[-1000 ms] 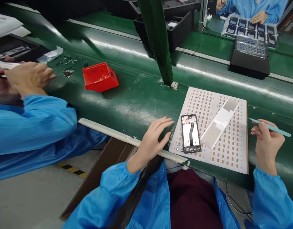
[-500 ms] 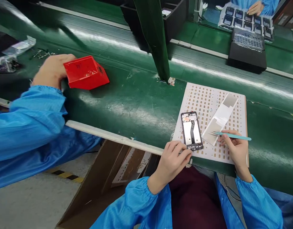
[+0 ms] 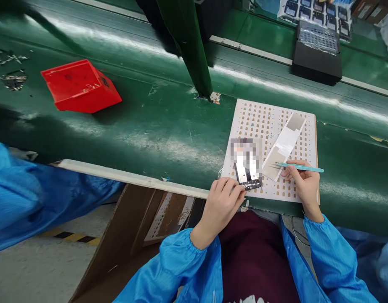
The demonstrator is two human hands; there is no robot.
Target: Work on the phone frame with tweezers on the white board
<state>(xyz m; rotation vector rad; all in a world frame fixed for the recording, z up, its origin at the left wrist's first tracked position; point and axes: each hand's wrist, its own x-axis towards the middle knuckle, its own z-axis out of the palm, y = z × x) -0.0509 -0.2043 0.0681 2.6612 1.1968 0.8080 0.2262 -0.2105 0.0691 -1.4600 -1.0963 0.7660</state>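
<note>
A phone frame (image 3: 247, 164) lies on a white perforated board (image 3: 260, 122) on the green belt. My left hand (image 3: 224, 202) rests at the board's near edge, its fingertips touching the phone frame's lower end. My right hand (image 3: 303, 183) grips teal tweezers (image 3: 303, 168) whose tips touch a white and grey adhesive strip (image 3: 284, 145) lying diagonally on the board beside the phone frame.
A red plastic bin (image 3: 80, 86) sits on the green conveyor belt (image 3: 150, 126) at left. A green post (image 3: 187, 46) stands behind the board. A black tray stack (image 3: 317, 57) is at far right. A co-worker's blue sleeve (image 3: 30, 193) fills the left. Cardboard (image 3: 134, 227) leans below the belt.
My left hand came from the belt to the phone frame's lower end. My right hand brought the tweezers down onto the strip. The co-worker's hand left the red bin.
</note>
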